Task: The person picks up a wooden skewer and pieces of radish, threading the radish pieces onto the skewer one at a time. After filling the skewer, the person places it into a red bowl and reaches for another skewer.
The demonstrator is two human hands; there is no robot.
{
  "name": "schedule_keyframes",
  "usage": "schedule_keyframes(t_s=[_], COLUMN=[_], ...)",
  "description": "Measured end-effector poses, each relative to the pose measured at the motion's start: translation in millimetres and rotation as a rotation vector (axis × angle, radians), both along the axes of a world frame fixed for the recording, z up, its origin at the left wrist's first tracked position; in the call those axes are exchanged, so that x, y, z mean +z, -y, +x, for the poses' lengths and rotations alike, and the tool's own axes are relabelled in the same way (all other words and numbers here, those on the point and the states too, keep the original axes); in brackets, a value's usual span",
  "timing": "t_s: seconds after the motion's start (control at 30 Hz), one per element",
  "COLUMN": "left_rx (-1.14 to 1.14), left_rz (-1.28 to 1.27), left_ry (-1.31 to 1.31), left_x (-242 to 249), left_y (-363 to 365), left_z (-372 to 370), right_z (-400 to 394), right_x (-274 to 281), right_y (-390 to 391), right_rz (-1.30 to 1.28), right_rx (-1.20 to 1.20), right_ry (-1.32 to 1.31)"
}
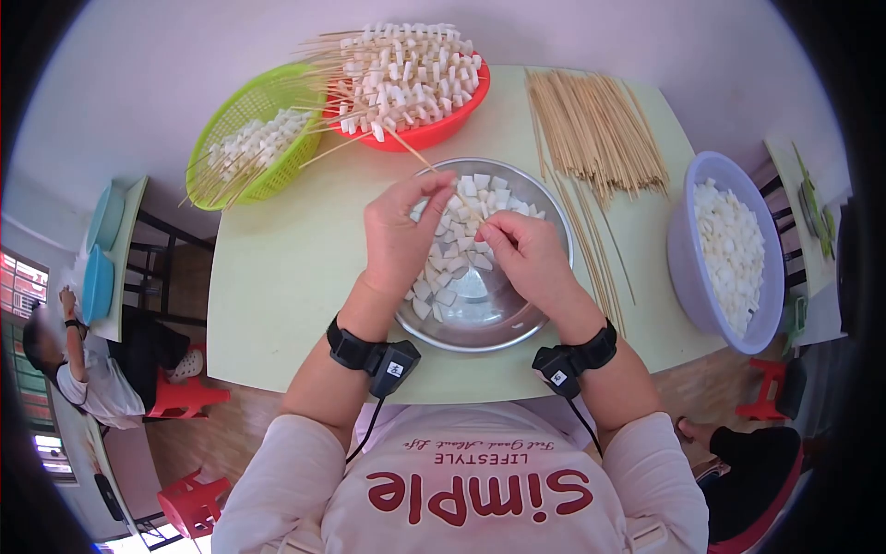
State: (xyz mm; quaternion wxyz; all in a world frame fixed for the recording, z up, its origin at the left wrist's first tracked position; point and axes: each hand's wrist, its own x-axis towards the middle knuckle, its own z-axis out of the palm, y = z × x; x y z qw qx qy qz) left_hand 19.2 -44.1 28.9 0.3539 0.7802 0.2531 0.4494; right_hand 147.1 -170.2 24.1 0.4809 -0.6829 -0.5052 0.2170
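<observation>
Above a round metal bowl of white cut pieces, both my hands are on one thin wooden skewer. The fingers of my left hand pinch it midway. My right hand is closed at its lower end, where the fingertips hide what else they may hold. The skewer slants up and left toward a red basin heaped with skewered white pieces. A bundle of bare skewers lies at the upper right, with several loose ones beside the metal bowl.
A green basket with skewered pieces stands at the upper left. A lilac basin of white pieces stands at the right table edge. One person sits at the far left; another person's legs show at the lower right.
</observation>
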Motion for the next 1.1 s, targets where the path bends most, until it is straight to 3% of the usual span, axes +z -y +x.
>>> schedule_keyframes(t_s=[0.17, 0.37, 0.53, 0.9, 0.97, 1.1], left_rx=[-0.196, -0.222, -0.219, -0.356, -0.444, -0.419], left_rz=[0.002, 0.009, 0.027, 0.024, 0.262, 0.228], left_ry=[-0.089, -0.101, -0.02, -0.121, -0.149, -0.155], left_x=[-3, -4, -6, 2, 2, -1], left_y=[6, 6, 3, 1, -2, -3], left_z=[3, 4, 5, 1, 1, 0], right_z=[1, 3, 5, 5, 5, 5], right_x=[-8, -5, 1, -4, -3, -5], right_y=[-1, -1, -1, -1, 0, -1], right_rz=[0.01, -0.015, -0.097, -0.042, -0.051, -0.02], right_rx=[0.002, 0.0, 0.028, 0.078, 0.093, 0.101], right_ry=[-0.145, -0.105, -0.338, -0.222, -0.238, -0.256])
